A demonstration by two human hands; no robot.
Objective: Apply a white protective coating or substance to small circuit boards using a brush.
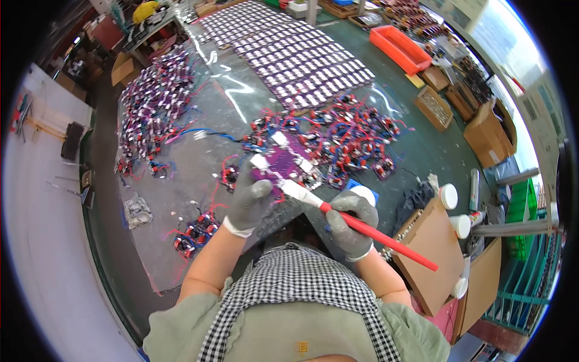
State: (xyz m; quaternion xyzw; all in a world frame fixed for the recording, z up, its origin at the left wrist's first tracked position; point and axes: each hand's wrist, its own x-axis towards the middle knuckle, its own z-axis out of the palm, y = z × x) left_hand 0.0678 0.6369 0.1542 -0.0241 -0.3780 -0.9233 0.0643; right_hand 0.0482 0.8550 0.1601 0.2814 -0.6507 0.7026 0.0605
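Note:
My left hand (250, 202), in a grey glove, is closed on the near left edge of a purple circuit board (283, 161) with white blocks on it. A long red-handled brush (380, 232) is gripped in my right hand (354, 220), also gloved in grey. Its flat whitish head (298, 193) points left and lies at the board's near edge; whether it touches the board I cannot tell. Just beyond the board spreads a heap of small wired boards (350, 136) with red parts and blue and pink wires. A white round lid or cup (363, 194) shows beyond my right hand.
Rows of white-and-dark panels (295, 51) cover the far table. Another heap of purple boards (160, 90) lies at left, a smaller wired cluster (196, 232) near my left forearm. At right are a cardboard box (431, 250), white tubs (448, 196) and an orange bin (399, 49).

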